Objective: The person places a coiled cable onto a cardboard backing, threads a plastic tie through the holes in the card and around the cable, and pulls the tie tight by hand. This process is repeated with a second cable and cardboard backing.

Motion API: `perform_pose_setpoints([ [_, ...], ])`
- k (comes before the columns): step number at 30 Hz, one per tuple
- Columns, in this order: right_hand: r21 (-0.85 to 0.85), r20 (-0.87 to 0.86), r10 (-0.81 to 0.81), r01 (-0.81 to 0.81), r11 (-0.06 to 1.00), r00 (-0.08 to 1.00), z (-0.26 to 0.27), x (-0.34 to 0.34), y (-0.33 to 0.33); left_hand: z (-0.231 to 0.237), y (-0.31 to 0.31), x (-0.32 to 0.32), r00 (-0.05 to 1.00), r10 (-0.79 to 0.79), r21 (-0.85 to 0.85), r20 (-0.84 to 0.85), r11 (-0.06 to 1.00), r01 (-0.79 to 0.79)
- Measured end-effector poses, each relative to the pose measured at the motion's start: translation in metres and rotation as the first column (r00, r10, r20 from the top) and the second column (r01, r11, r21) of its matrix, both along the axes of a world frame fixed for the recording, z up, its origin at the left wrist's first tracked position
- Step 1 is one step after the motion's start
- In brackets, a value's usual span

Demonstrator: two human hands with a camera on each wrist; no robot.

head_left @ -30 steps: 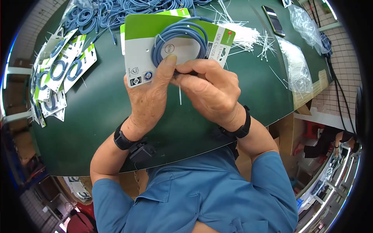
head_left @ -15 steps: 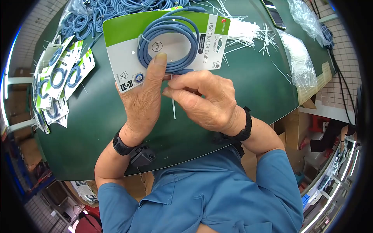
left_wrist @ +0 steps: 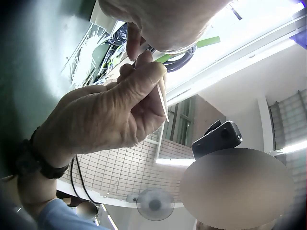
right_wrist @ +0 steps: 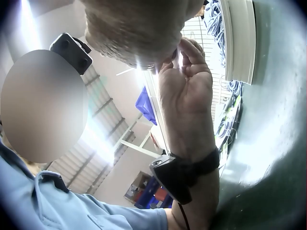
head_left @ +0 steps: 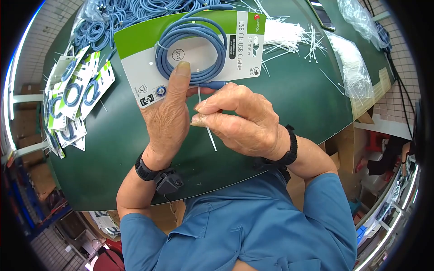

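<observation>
My left hand point(head_left: 165, 110) holds a green and white retail card point(head_left: 138, 45), thumb pressed on its front. A coiled blue USB-C cable point(head_left: 220, 56) lies against the card, looped at its left by a thin tie. A white cable tie point(head_left: 211, 139) hangs below the card's lower edge, beside the cable's connector end point(head_left: 212, 84). My right hand point(head_left: 246, 115) pinches the tie between thumb and forefinger. In the left wrist view the tie point(left_wrist: 162, 100) sticks out past the right thumb. The left fingers behind the card are mostly hidden.
Several finished cable cards point(head_left: 72, 95) lie in a pile at the left of the green table point(head_left: 117, 171). Loose blue cables point(head_left: 135, 13) are heaped at the back. White cable ties point(head_left: 285, 38), a bag of ties point(head_left: 350, 67) and a phone point(head_left: 322, 16) lie at the right.
The card has shifted left and turned more to face the camera. My right fingertips have moved down from the card's edge, and more of the tie's tail shows, now slanting right.
</observation>
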State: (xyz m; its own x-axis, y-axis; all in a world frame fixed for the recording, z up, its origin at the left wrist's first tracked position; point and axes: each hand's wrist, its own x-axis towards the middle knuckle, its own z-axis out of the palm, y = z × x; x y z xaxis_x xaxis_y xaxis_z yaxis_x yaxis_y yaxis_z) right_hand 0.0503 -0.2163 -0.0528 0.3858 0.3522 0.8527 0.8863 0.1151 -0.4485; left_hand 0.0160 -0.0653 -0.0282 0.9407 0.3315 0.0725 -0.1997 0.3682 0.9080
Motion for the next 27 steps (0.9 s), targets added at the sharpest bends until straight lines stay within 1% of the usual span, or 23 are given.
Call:
perform_pose_setpoints([
  [3,0.022,0.0,0.024,-0.024,0.999,1.0,-0.0005,0.0002,0.0002,0.0022,-0.0004,-0.0011,1.0,0.008,0.022,-0.004,1.0,-0.008],
  [8,0.012,-0.019,0.054,-0.054,0.998,0.998,-0.0007,-0.0014,-0.0019,-0.0019,0.003,-0.0006,1.0,-0.008,0.061,0.016,0.998,0.007],
  [11,0.025,-0.01,0.075,-0.075,0.997,0.997,-0.0008,-0.0008,-0.0014,0.0001,0.0005,-0.0003,1.0,0.025,0.033,-0.002,0.999,-0.025],
  [18,0.068,-0.009,0.121,-0.12,0.99,0.993,-0.0006,0.0008,-0.0014,-0.0014,-0.001,-0.0009,1.0,0.021,0.0,-0.005,1.0,-0.021],
  [27,0.055,-0.005,0.148,-0.147,0.988,0.989,0.0016,0.0022,-0.002,-0.0003,-0.0015,-0.003,1.0,0.011,-0.019,0.014,1.0,-0.011],
])
